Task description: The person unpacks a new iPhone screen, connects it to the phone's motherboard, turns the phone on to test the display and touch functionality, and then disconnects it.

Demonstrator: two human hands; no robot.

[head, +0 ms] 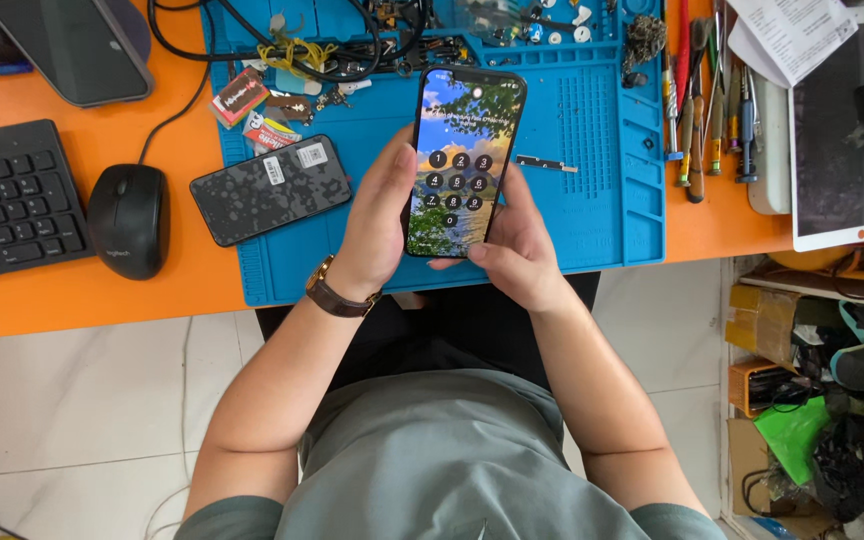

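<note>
glossy slab smartphone (464, 160), screen lit with round keypad dots, held above the ribbed blue silicone work mat (607, 200). left hand (377, 225) clasps its left edge; right hand (517, 245) cradles its lower right edge. speckled dark phone (270, 188) lies flat on the mat.

The single head-worn view looks almost straight down from above the person's chest, close to both raised hands at frame centre. The orange desk (72, 290) and blue work mat (602, 200) fill the upper half, the tiled floor (62, 400) the lower left.
</note>
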